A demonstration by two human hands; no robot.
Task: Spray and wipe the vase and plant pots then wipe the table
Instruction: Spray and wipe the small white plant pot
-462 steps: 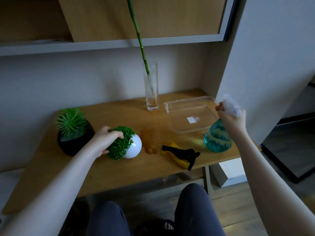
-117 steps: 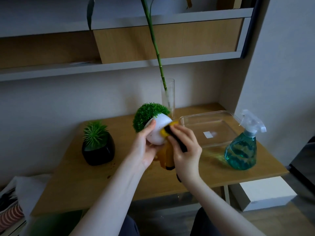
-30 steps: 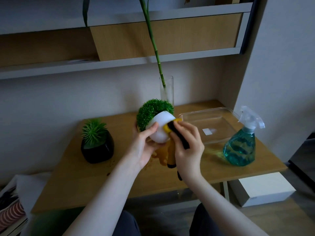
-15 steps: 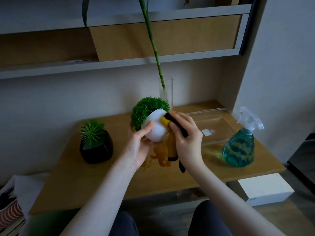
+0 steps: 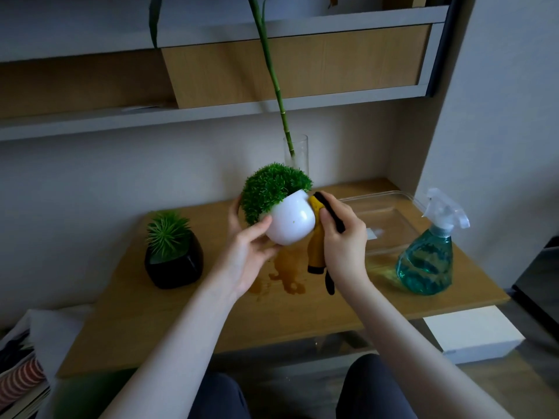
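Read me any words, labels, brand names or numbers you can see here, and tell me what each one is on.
No text can be read.
Clear tray: a small white label on its base, too small and blurred to read.
Spray bottle: no label visible.
White pot and black pot: no markings visible.

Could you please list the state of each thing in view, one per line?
White pot: lifted off the table, tilted, held by the left hand.
Yellow cloth: gripped by the right hand, pressed against the pot.
Black pot: upright on the table.
Glass vase: upright, holding a green stem.
Spray bottle: upright, partly full.
Clear tray: lying flat.
Table: brown spill at centre.
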